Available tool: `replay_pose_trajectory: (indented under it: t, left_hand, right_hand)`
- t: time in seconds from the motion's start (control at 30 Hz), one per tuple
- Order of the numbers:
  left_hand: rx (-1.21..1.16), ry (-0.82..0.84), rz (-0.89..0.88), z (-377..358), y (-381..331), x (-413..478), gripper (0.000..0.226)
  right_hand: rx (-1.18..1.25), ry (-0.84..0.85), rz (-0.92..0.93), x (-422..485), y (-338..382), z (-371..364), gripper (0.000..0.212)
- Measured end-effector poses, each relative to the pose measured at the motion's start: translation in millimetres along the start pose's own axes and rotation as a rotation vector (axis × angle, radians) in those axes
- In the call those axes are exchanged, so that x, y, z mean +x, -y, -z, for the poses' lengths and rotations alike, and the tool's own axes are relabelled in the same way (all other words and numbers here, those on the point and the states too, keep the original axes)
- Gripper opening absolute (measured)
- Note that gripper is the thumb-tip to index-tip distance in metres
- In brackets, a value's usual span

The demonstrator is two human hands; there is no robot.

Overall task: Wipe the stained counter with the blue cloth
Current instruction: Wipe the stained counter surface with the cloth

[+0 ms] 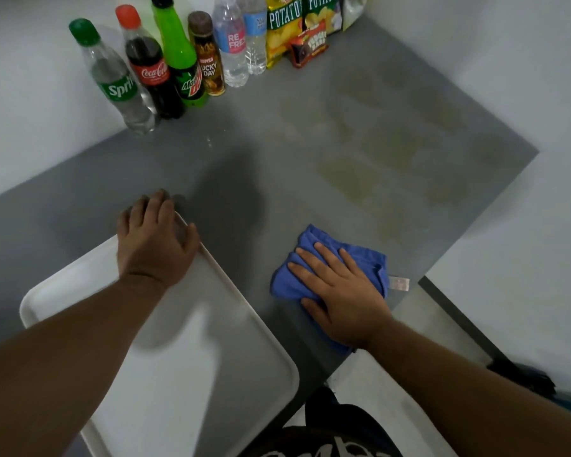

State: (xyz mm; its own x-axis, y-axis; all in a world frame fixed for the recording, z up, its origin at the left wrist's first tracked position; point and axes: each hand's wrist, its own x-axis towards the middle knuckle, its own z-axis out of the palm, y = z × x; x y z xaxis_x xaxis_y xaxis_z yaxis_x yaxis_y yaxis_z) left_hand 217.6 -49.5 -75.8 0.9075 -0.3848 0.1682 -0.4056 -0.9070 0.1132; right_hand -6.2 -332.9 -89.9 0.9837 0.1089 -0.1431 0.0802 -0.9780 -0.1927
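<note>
Right hand (340, 291) flat, fingers straight, pressing the blue cloth (307, 239) on the near-right counter (244, 143). The left hand (155, 239) rests relaxed on the tray (211, 341). The stains (353, 176) lie farther off; I advise firm, overlapping strokes.

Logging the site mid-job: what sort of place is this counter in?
Probably a canteen or small shop, not certain: soft-drink bottles lined up along the wall, potato chip bags beside them, a white tray on the grey counter.

The blue cloth (310, 240) is partly hidden under the right hand (343, 298); the tray (231, 324) is cut off by the bottom edge.
</note>
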Motion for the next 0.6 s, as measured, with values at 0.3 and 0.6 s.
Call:
replay_pose_trajectory:
  t: [0.3,0.6]
  left_hand:
    - [-0.001,0.059,0.026,8.2,-15.3,-2.5,0.060]
    - [-0.119,0.112,-0.169,12.4,-70.5,-19.2,0.053]
  right_hand:
    - [0.017,0.031,-0.184,25.5,17.3,7.2,0.065]
    - [0.033,0.039,-0.146,-37.5,-35.3,14.2,0.064]
